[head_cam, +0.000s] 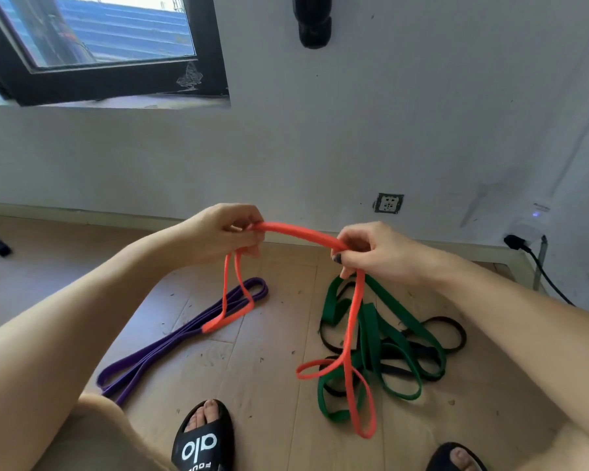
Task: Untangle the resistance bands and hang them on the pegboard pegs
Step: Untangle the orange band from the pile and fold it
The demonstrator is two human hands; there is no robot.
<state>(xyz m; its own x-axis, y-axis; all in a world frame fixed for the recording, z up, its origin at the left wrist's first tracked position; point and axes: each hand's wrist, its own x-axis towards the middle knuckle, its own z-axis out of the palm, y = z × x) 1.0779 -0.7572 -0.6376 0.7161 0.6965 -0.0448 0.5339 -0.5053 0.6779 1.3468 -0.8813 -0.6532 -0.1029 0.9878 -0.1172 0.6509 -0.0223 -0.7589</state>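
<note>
Overhead, both hands hold the orange band [300, 234] stretched between them above the floor [269, 351].

The left hand [225, 232] has its fingers curled round one end of the span, and a short loop of the band hangs just below that grip, its bottom overlapping the purple band [170, 341] lying folded on the boards. The right hand [371, 253] pinches the other end with curled fingers; from it a longer length drops down and across the tangled green band [371, 334] and black band [453, 334] heaped on the floor beneath. A black slide sandal [203, 440] shows at the lower edge.
</note>
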